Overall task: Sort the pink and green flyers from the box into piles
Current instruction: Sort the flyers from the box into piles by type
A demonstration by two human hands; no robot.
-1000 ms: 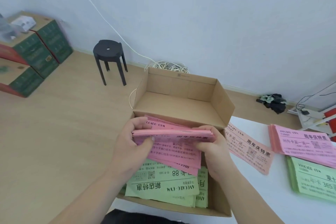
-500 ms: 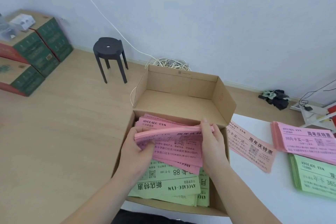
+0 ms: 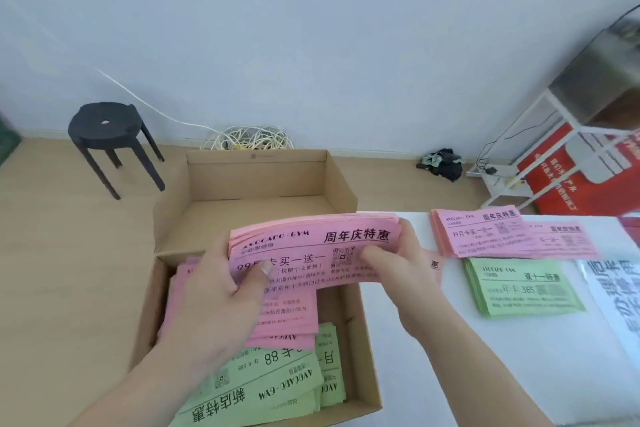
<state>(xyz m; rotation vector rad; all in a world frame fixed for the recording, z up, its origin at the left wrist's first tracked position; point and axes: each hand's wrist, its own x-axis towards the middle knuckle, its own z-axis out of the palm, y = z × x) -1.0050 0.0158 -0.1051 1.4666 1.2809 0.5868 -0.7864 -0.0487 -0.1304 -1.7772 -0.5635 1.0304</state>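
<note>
Over the open box (image 3: 367, 374), you hold a thick stack of pink flyers (image 3: 311, 246) with both hands. Your left hand (image 3: 221, 291) grips its left end, thumb on top. Your right hand (image 3: 398, 270) grips the right end, thumb on the print. Down in the box, more pink sheets (image 3: 287, 319) lie on top of green flyers (image 3: 263, 388). On the white table (image 3: 450, 357) to your right sit a pink pile (image 3: 485, 236) and, nearer to you, a green pile (image 3: 519, 288). A loose pink sheet (image 3: 433, 265) seems to lie under your right hand, but it is mostly hidden.
</note>
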